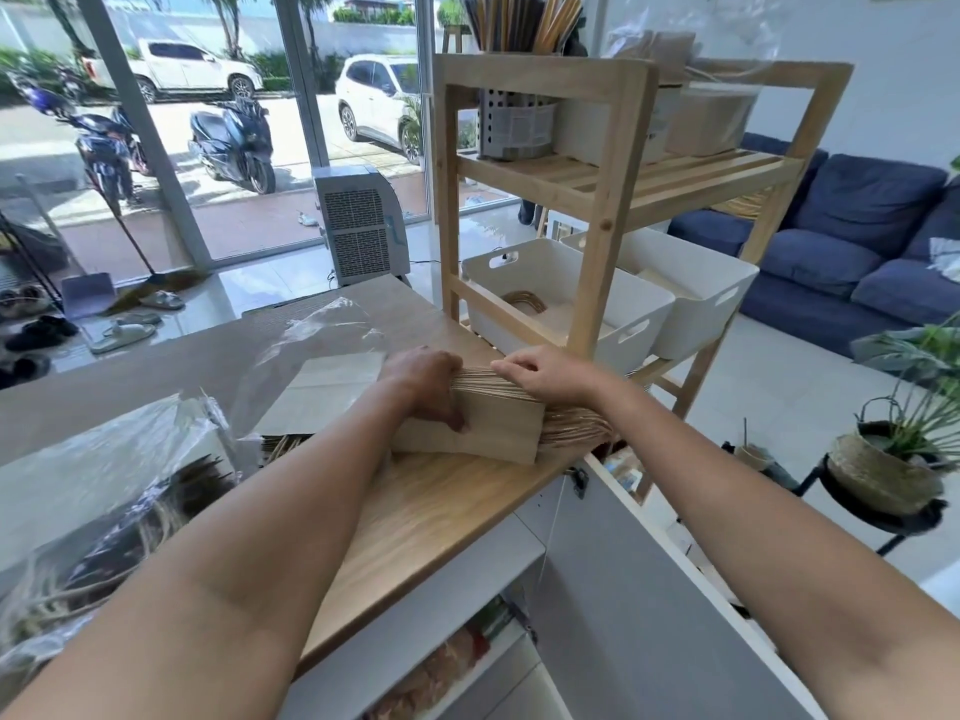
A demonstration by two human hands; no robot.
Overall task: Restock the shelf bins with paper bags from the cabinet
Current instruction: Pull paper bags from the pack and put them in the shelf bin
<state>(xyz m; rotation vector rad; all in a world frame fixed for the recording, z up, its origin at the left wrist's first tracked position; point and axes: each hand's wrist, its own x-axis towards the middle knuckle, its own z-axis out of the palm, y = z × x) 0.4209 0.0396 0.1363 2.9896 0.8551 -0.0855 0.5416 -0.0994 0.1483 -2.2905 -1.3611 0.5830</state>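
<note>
A thick stack of brown paper bags stands on edge on the wooden counter, its twine handles sticking out to the right. My left hand clamps the stack from its left side and top. My right hand pinches the top edges of the bags at the right. Behind the stack stands a wooden shelf holding two white bins; the nearer bin contains a few bags with handles. The second bin sits to its right.
Crumpled clear plastic wrap and more bagged stock lie on the counter to the left. An open white cabinet door hangs below the counter at right. A potted plant and a blue sofa stand to the right.
</note>
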